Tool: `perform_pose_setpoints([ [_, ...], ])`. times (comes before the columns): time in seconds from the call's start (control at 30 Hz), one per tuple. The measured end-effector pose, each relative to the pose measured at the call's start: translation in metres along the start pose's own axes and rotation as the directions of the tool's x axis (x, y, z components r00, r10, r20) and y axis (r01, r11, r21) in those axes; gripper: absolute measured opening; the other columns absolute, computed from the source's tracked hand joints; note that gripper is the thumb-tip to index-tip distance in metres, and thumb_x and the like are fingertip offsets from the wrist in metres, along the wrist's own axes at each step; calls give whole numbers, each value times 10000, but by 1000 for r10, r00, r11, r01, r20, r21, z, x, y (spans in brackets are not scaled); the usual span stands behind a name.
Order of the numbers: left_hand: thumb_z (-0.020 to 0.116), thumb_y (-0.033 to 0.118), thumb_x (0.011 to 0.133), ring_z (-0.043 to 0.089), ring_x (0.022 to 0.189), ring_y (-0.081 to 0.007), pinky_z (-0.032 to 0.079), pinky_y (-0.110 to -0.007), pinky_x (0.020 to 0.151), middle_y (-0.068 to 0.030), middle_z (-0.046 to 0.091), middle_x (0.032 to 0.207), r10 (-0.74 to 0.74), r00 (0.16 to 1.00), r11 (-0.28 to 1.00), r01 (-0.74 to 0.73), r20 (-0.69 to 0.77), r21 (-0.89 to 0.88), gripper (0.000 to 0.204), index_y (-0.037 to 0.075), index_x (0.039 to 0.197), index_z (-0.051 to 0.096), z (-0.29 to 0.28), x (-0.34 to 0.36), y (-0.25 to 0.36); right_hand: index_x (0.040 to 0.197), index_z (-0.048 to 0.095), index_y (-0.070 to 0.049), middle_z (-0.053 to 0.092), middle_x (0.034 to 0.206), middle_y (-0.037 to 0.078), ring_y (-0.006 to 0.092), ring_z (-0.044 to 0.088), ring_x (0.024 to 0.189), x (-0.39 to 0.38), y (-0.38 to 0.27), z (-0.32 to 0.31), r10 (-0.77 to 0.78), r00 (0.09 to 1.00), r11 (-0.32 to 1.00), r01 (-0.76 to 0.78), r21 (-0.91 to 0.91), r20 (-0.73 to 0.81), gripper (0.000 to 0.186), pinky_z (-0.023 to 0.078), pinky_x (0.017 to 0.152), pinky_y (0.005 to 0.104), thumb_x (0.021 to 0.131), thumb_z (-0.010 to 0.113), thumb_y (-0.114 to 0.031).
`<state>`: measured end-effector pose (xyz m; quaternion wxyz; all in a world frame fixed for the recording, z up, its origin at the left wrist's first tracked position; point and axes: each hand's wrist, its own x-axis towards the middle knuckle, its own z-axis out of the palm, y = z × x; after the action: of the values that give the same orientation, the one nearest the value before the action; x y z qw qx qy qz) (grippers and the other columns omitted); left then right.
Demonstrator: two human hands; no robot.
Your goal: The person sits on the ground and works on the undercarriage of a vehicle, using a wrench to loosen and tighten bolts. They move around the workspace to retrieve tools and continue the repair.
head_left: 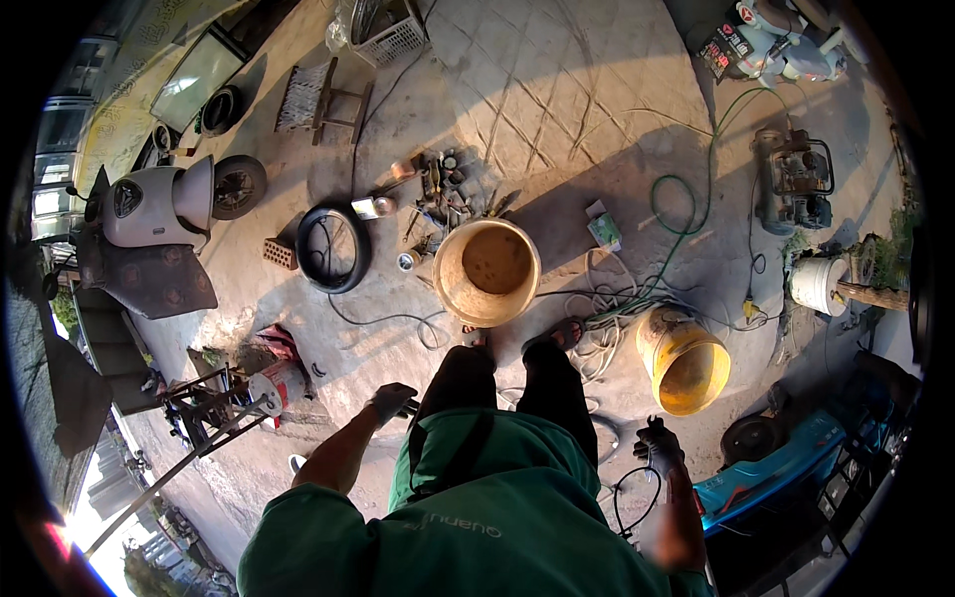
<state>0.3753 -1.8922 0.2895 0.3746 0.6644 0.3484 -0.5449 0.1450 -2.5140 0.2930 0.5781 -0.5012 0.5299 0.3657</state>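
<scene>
My left hand (pixel 391 402), in a greyish glove, hangs beside my left thigh. Its fingers look curled, and something small and dark shows at their tips, too small to name. On the other side, my right hand (pixel 661 448), in a dark glove, is closed around a thin black cable (pixel 619 495) that droops in a loop beneath it. In front of my feet stands a large round bucket (pixel 449 267) with brownish water in it. Nearest to my right hand is a yellow bucket (pixel 653 343), tilted so its mouth faces me.
A black tire (pixel 360 261), a brick (pixel 280 254) and scattered tools (pixel 438 189) lie ahead on the left. Pale hoses (pixel 598 343) and a green hose (pixel 665 211) run along the ground to the right. A scooter (pixel 149 214), a compressor (pixel 796 179) and a blue vehicle (pixel 771 478) stand around.
</scene>
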Motion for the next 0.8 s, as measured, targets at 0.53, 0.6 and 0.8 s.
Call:
perform_pose_setpoints([
  [0.53, 576, 327, 988, 702, 805, -177, 547, -313, 709, -102, 742, 961, 112, 993, 990, -109, -28, 90, 343, 39, 1156, 657, -83, 165, 125, 1023, 674, -87, 696, 979, 193, 394, 677, 923, 218, -344, 264, -742, 667, 451, 577, -681, 74, 307, 541, 776, 459, 813, 727, -304],
  [0.6, 584, 315, 990, 699, 792, -166, 539, -294, 686, -94, 740, 944, 200, 980, 975, -201, 19, 95, 329, 36, 1146, 664, -94, 240, 145, 1033, 681, -104, 681, 979, 156, 392, 658, 916, 269, -355, 309, -842, 523, 351, 718, -601, 133, 275, 537, 777, 453, 826, 725, -280],
  [0.8, 582, 196, 992, 699, 754, -180, 575, -322, 659, -112, 720, 898, 436, 900, 866, -426, 25, 262, 259, -12, 1122, 665, -111, 382, 263, 937, 652, -94, 670, 943, 119, 333, 654, 877, 347, -387, 370, -970, 191, 49, 764, -644, 152, 203, 530, 762, 419, 801, 763, -196],
])
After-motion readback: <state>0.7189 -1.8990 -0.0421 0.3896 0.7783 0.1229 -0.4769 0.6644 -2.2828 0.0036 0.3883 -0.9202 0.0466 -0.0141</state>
